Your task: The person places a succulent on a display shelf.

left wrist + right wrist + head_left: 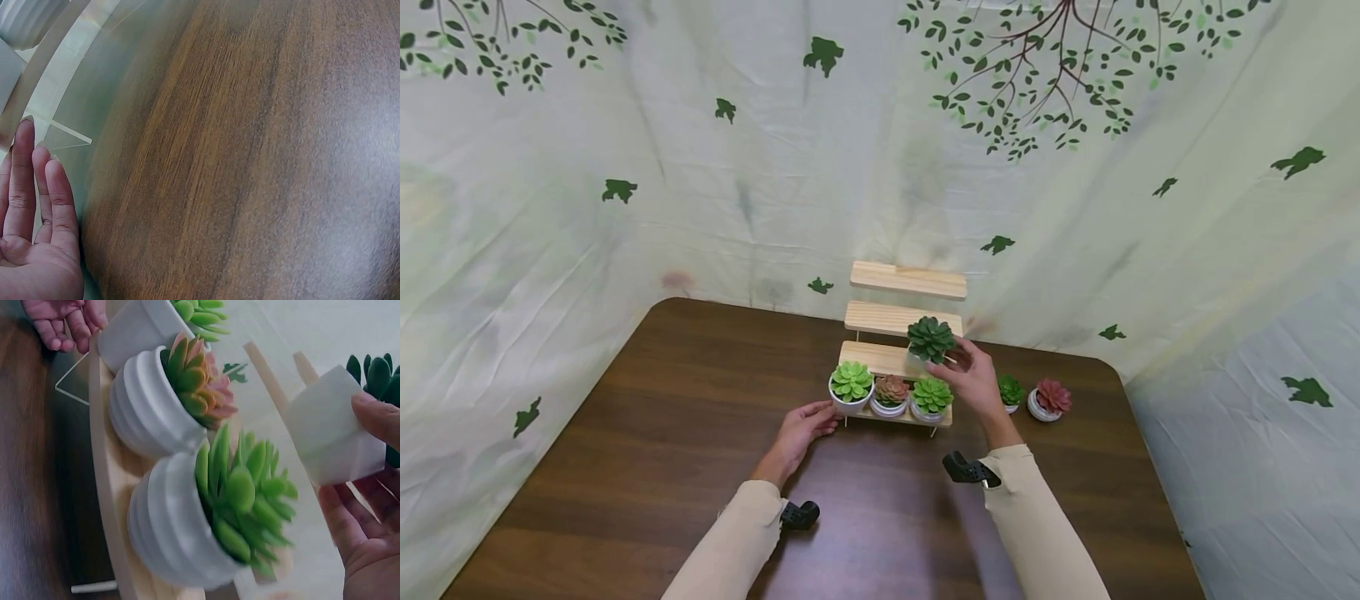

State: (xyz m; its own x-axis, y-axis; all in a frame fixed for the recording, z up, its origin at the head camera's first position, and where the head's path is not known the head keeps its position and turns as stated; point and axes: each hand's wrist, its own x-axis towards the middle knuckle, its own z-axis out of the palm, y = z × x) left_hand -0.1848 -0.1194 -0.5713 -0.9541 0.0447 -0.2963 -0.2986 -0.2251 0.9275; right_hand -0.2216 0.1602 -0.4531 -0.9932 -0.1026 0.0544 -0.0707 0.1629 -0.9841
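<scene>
A dark green potted succulent [931, 337] in a white faceted pot [328, 425] is gripped by my right hand [973, 382], thumb on one side and fingers on the other. It is over the right part of the second tier of a stepped wooden shelf [867, 357]. My left hand [803, 432], fingers straight, is at the left end of the lowest tier, with fingertips by the shelf's edge. On that tier stand a bright green succulent [852, 381] at left, a reddish-brown one [892, 390] in the middle and another light green one [932, 395] at right, all in white pots.
Right of the shelf, a small green succulent [1010, 391] and a red succulent [1051, 397] stand on the brown wooden table [700, 392]. A leaf-printed curtain [760, 183] hangs behind the table. The two upper tiers [910, 280] rise near the curtain.
</scene>
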